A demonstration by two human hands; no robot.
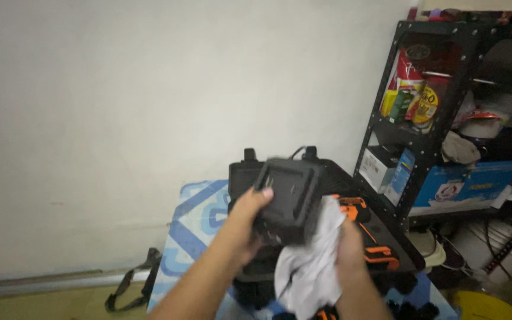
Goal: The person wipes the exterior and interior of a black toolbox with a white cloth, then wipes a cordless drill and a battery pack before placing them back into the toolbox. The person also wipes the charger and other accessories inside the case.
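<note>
One black charger (287,198) sits in the left hand (245,228), fingers curled over its near edge, while the right hand (351,252) pinches one grey cloth (312,261) against its side. Beyond the fingers lies one open black case (357,195); its orange-and-black contents are blurred and half hidden. One strap (128,284) lies on the floor, left of the left fingers, its end cut off.
</note>
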